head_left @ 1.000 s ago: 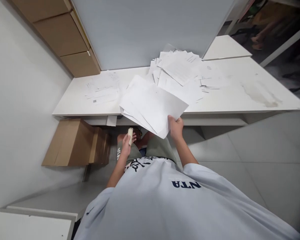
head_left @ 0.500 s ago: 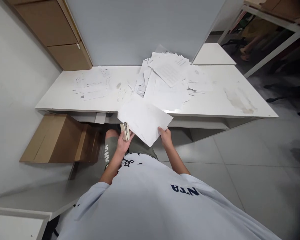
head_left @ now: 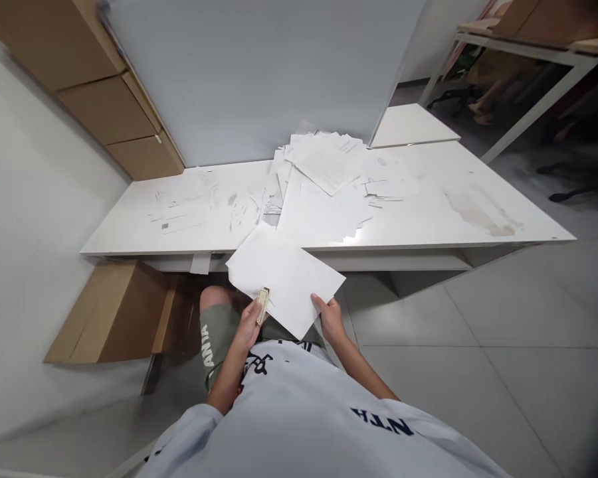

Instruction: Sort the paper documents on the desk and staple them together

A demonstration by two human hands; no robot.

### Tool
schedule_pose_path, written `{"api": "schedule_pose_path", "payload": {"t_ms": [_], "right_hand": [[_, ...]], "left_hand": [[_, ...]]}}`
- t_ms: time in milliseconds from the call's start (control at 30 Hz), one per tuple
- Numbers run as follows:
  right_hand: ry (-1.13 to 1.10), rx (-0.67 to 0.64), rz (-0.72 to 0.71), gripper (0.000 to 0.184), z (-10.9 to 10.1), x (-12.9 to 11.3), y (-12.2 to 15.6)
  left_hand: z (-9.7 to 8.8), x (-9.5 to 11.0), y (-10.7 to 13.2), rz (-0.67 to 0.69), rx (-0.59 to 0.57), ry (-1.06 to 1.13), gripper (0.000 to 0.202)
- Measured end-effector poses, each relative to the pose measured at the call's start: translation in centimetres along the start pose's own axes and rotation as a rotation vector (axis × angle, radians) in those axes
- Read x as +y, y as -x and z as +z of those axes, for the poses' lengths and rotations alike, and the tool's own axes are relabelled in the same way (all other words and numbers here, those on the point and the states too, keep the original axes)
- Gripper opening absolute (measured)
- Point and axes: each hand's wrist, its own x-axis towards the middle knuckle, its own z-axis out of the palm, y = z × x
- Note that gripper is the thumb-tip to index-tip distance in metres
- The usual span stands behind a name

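Note:
My left hand [head_left: 250,324] is closed around a small cream stapler [head_left: 262,306], which meets the lower left edge of a white sheet of paper [head_left: 286,279]. Whether the paper is one sheet or several together, I cannot tell. On the right, my right hand [head_left: 330,317] pinches the same paper near its right edge, thumb on top. The paper is held over my lap, just in front of the table edge. Behind it on the table lies a loose, fanned pile of printed papers [head_left: 323,166].
The white table [head_left: 418,219] has stains at its right and marks at its left. A grey panel [head_left: 269,79] rises behind it. Cardboard boxes [head_left: 99,312] stand below left, and stacked brown boxes [head_left: 144,156] at the back left. A person's legs [head_left: 486,106] show far right.
The stapler has turned in my left hand and come against the paper's edge. My view has tilted up, so table and hands sit lower in the picture.

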Motion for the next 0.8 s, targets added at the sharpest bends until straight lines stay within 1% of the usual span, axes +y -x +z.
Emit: {"api": "schedule_pose_path", "payload": {"t_ms": [67,167,267,367,467,533,667,733,800], "right_hand": [[-0.044,-0.015,0.028,0.041,-0.3,0.5,0.4],[-0.047,-0.022,0.077,0.044,-0.4,1.1,0.9],[-0.038,-0.040,0.131,0.047,0.3,1.7,1.0],[-0.033,-0.029,0.185,0.048,1.4,2.1,1.0],[-0.060,-0.015,0.223,0.046,2.3,2.1,1.1],[-0.112,-0.046,0.251,0.046,2.5,2.0,1.6],[-0.185,-0.124,0.332,0.048,2.7,1.9,3.0],[-0.189,-0.122,0.357,0.047,2.7,2.1,3.3],[-0.167,-0.097,0.338,0.045,2.6,2.5,3.2]], "left_hand": [[-1.0,0.0,0.5,-0.023,-0.022,-0.010,0.057],[-2.5,-0.6,1.7,-0.058,0.016,-0.007,0.057],[-3.8,-1.6,2.8,-0.116,0.064,-0.004,0.054],[-4.5,-2.2,3.1,-0.133,0.085,0.007,0.052],[-4.5,-2.1,2.4,-0.109,0.150,0.049,0.048],[-4.2,-1.6,1.8,-0.100,0.172,0.082,0.048],[-3.5,-1.1,1.3,-0.105,0.130,0.124,0.055],[-3.2,-1.0,1.3,-0.112,0.119,0.122,0.058],[-3.1,-1.1,1.2,-0.115,0.121,0.109,0.059]]}}
